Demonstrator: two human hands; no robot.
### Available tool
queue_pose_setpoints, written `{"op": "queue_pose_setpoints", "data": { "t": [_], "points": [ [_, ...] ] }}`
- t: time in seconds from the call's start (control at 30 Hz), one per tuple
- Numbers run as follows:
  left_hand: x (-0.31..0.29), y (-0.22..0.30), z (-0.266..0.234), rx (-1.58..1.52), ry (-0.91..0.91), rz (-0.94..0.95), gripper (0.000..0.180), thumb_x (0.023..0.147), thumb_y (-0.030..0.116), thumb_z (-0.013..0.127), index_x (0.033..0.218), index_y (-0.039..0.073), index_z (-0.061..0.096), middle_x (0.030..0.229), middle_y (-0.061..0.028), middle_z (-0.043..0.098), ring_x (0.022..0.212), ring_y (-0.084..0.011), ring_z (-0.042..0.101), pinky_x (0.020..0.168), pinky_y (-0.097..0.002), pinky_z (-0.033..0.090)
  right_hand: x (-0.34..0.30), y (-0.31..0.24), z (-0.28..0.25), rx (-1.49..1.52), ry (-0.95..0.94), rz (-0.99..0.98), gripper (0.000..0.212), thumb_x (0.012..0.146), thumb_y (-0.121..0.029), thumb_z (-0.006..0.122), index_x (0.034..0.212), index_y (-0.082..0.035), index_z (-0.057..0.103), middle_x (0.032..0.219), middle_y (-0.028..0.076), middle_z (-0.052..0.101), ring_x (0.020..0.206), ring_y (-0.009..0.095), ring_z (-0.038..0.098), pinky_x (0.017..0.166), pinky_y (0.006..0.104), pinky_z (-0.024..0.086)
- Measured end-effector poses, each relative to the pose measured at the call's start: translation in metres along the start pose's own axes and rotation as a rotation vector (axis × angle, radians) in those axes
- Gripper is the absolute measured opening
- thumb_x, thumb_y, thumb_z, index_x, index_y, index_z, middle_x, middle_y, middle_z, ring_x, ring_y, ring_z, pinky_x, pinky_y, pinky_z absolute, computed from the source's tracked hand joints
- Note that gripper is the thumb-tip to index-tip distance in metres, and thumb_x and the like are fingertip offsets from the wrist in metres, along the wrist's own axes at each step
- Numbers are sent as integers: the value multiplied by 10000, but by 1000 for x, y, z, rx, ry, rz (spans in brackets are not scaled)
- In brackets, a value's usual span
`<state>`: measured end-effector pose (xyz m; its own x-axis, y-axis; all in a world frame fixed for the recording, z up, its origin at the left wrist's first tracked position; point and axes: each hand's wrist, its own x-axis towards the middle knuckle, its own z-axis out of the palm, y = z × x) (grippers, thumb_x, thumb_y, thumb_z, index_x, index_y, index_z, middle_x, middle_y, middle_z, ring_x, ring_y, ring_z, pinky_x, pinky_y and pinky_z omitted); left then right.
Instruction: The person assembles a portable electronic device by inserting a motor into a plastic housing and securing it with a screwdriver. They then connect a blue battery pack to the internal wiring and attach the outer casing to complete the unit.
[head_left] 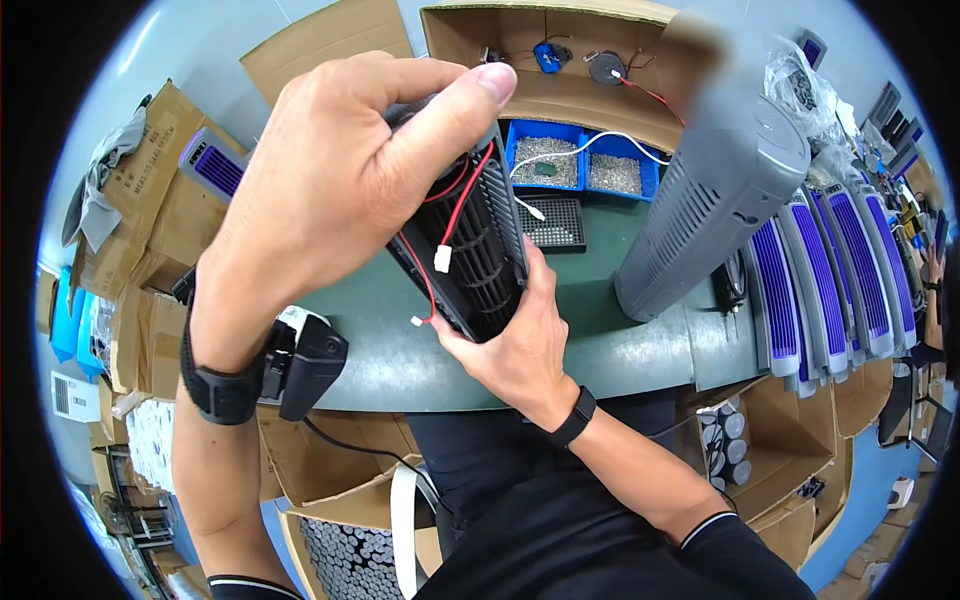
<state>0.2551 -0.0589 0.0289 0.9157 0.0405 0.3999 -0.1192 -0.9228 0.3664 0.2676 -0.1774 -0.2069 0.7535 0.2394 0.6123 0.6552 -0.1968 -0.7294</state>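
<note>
An opened dark grey tower fan housing [512,210] is held upright above the green table, tilted a little. Inside it shows a black drum-shaped fan wheel [490,285]. Red and black wires with a white connector [442,258] hang down the front, and a smaller white plug [417,321] dangles at the left. My left hand [345,165] is closed over the housing's top end, thumb across it; its other fingertips are mostly hidden. Lower down, my right hand [520,345] wraps round the housing's bottom end from below.
A grey tower fan body [700,200] stands at right on the green table [600,365]. Purple-and-grey fan fronts [830,285] line the right edge. Behind are blue bins of screws [548,165], a black grid tray [553,225] and a cardboard box [640,25] with motors. A white cable [600,137] crosses there.
</note>
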Motion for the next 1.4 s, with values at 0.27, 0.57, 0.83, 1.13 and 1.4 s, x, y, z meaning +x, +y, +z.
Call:
{"op": "queue_pose_setpoints", "data": {
  "t": [0.27,0.57,0.83,1.13,1.4],
  "points": [
    [-13,7,6,220,114,111,359,1036,301,688,1143,-38,737,999,-174,725,900,-263,712,826,-339,544,2,2,6,28,0,27,1176,688,-235,948,1603,-18,241,1290,234,552,1110,425,641,879,485,588],
    [-17,5,12,162,193,176,404,1087,344,601,1229,-14,724,1054,-120,735,995,-184,675,865,-318,532,2,3,13,61,47,22,1154,673,-205,948,1582,-6,265,1302,252,545,1160,444,609,934,492,558],
    [-9,1,-16,-255,154,-153,610,1140,458,403,1197,-47,740,1001,-86,746,873,-100,677,819,-229,523,4,1,1,16,-21,17,1285,660,-329,1001,1618,-11,205,1305,266,556,1137,456,638,932,507,561],
    [-1,1,-24,-924,223,-428,652,1093,529,440,1185,-52,722,951,-151,733,884,-238,732,842,-343,594,11,-18,-34,118,-52,-17,1435,622,-512,1004,1652,35,167,1321,279,560,1193,447,597,1018,504,512],
    [-1,1,-38,-1205,143,-386,665,1103,487,418,1179,-123,674,1002,-240,748,910,-312,744,920,-419,606,76,-52,-93,291,215,-289,230,963,-104,689,1155,22,702,1311,254,637,1259,436,599,1081,492,465]
  ]
}}
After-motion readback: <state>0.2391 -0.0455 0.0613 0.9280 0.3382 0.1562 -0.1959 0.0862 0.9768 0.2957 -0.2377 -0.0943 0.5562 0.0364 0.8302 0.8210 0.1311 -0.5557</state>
